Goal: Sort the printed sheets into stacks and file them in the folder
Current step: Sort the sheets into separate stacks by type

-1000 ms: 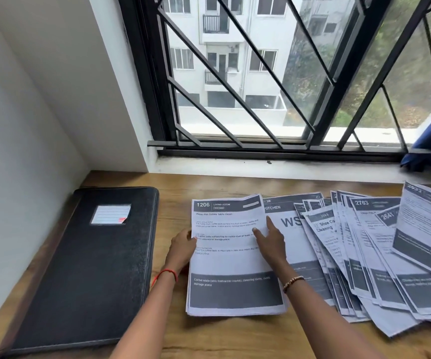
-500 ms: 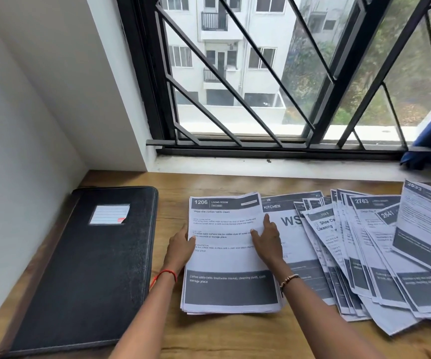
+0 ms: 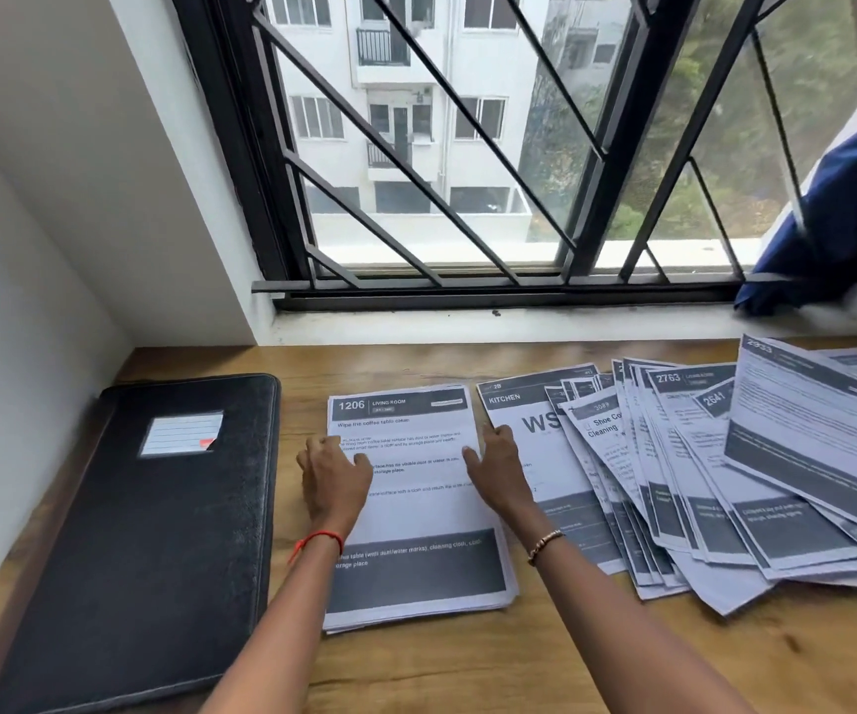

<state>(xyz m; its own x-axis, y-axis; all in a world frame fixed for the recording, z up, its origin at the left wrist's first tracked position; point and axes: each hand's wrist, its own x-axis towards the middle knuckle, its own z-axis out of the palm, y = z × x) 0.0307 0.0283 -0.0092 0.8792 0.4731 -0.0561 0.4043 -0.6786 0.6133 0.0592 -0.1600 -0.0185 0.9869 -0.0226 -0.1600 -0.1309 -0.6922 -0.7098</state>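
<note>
Stack of printed sheets (image 3: 418, 512) mid-tabletop (image 3: 519, 662) | hands apart at its side edges, likely squaring it: right hand (image 3: 501, 471) flat, left hand (image 3: 336, 481) bent-fingered, grip unclear | closed folder (image 3: 148, 533) at 9 o'clock | unsorted sheets (image 3: 725, 481) fanned at 3 o'clock

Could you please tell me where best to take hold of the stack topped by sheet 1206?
Probably by its two long edges, one grip from each side: the stack lies flat and squared on the table, and the left hand and right hand flank it there.
</note>
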